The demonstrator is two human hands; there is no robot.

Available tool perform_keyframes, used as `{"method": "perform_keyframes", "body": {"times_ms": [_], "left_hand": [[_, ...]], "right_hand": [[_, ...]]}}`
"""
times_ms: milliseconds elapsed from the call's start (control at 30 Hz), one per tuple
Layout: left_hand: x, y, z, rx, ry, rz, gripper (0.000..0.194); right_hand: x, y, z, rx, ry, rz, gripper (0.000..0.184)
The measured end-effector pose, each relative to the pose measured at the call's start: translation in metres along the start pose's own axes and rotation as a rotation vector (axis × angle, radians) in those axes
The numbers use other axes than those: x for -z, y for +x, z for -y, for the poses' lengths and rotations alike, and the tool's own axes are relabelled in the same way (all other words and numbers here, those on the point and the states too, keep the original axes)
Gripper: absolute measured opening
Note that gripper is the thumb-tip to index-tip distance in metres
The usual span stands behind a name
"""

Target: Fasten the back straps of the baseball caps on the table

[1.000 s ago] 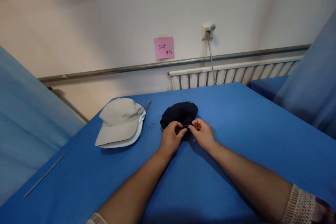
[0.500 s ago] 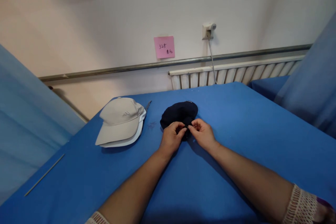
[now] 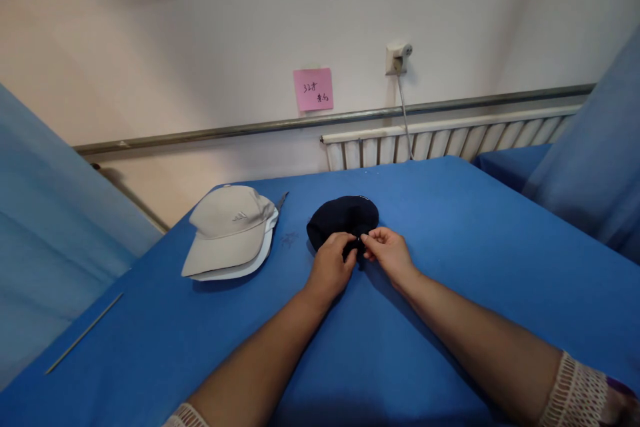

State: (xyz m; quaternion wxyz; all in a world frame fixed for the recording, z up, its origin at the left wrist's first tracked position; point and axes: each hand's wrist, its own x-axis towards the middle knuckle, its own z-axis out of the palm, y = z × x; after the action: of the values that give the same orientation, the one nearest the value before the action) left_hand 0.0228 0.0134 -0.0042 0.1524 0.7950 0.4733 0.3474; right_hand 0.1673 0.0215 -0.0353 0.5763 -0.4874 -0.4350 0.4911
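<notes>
A dark navy cap [image 3: 340,217] lies on the blue-covered table, its narrow strap end pointing toward me. My left hand [image 3: 331,263] is closed on the near left side of that strap, thumb and fingers bent round it. From the right, my right hand [image 3: 387,250] pinches the strap close by, the fingertips of both hands almost meeting. A small shiny spot, perhaps a buckle, shows between them; its details are too small to make out. Left of the dark cap, a light grey cap [image 3: 233,220] rests on top of a whitish cap [image 3: 240,273].
A thin stick [image 3: 85,332] lies near the left edge of the blue table cover [image 3: 500,267]. Blue curtains [image 3: 40,227] hang on both sides. Behind the table are a white radiator [image 3: 430,143], a metal rail [image 3: 260,125], a pink note [image 3: 313,89] and a plugged-in socket [image 3: 397,60].
The dark cap has shifted slightly to the right and toward me. My left thumb has moved a little away from my right fingertips, and the strap end hangs lower between the hands.
</notes>
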Motion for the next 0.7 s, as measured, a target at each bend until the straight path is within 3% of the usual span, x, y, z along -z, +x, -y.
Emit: {"method": "perform_keyframes", "body": {"times_ms": [100,267,400,567,700], "left_hand": [[0.003,0.003,0.005,0.048,-0.049,-0.013,0.023],[0.015,0.009,0.008,0.192,-0.208,0.061,0.024],[0.024,0.012,0.006,0.202,-0.312,0.160,0.019],[0.030,0.013,0.007,0.187,-0.359,0.230,0.016],[0.027,0.012,0.012,0.185,-0.342,0.256,0.018]], "right_hand": [[0.003,-0.001,-0.001,0.118,-0.110,0.062,0.020],[0.013,-0.003,0.007,0.439,-0.529,0.099,0.016],[0.018,-0.001,0.014,0.582,-0.571,0.097,0.023],[0.023,0.005,0.012,0.573,-0.557,0.364,0.020],[0.025,0.008,0.009,0.450,-0.575,0.378,0.018]]}}
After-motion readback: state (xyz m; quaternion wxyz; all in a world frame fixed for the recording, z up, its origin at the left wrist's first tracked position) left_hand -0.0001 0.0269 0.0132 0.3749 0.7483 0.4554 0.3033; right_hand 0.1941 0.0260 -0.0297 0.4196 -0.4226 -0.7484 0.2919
